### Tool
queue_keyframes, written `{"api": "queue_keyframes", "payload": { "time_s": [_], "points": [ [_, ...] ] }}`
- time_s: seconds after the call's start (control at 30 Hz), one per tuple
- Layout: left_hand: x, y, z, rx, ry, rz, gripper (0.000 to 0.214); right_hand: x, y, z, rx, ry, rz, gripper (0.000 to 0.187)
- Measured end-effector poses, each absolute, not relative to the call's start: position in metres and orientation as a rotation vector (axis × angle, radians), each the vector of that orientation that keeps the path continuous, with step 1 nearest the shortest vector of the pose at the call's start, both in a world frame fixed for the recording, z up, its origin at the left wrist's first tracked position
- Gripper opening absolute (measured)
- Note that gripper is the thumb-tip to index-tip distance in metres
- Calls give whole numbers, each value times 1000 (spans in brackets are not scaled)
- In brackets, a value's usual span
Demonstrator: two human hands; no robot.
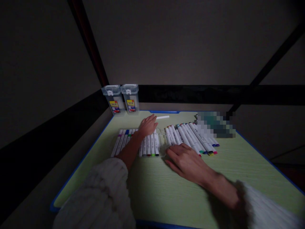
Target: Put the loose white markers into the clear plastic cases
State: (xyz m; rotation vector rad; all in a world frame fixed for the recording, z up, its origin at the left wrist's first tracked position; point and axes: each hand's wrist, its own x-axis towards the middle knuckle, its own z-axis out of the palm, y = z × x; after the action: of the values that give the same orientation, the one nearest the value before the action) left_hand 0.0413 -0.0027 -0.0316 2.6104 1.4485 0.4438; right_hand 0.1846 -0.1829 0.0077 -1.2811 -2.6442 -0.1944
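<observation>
My left hand (148, 125) reaches over a row of white markers (149, 144) with coloured bands and ends, laid side by side in what looks like a clear tray. Its fingers are stretched out over the row's far end, and nothing shows in them. My right hand (188, 161) rests low, just in front of a loose pile of white markers (189, 135) with mixed coloured ends. Thumb and forefinger are slightly apart and bent toward the gap between row and pile. I see nothing held there. Clear plastic (162, 140) shows in that gap.
Two clear lidded boxes (130, 100) with yellow labels stand at the back left of the pale green table (152, 190). A white stick-like piece (163, 117) lies near the back edge. A pixelated greenish item (215, 124) sits at the back right. Fabric-like walls surround the table.
</observation>
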Motion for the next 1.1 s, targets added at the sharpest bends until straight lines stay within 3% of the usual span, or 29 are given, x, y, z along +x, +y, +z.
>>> {"api": "queue_keyframes", "payload": {
  "time_s": [0.17, 1.1],
  "points": [
    [43, -5, -34, 2638, 1500, 341, 41, 184, -182, 6, -1269, -2642, -183, 18],
    [30, 3, -29, 2289, 1886, 512, 13, 183, -182, 3, -1220, -2645, -167, 21]
  ]
}}
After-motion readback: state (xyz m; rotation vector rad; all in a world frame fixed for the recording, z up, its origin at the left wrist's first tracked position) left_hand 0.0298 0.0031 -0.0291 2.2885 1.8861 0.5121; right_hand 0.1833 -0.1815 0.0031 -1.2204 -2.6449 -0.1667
